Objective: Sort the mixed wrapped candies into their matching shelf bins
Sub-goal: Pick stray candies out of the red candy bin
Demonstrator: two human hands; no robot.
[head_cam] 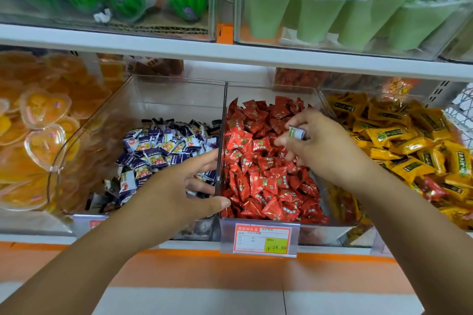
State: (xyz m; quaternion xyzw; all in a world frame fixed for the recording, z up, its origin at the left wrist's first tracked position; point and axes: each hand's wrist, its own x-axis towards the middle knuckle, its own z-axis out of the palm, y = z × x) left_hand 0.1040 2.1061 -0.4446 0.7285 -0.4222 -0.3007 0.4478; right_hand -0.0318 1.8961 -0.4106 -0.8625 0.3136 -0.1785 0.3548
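Right hand (320, 146) is pinching a little purple-and-white candy (297, 132), lying roughly crosswise, over the red bin (320, 229) full of red candies, so I'd say it belongs in the purple bin (179, 100) just left across the clear divider (220, 161). Left hand (179, 186) is nearer that bin, fingers relaxed, holding nothing, straddling the divider. Yellow bin (371, 93) on the right has a few red strays (431, 188) mixed in
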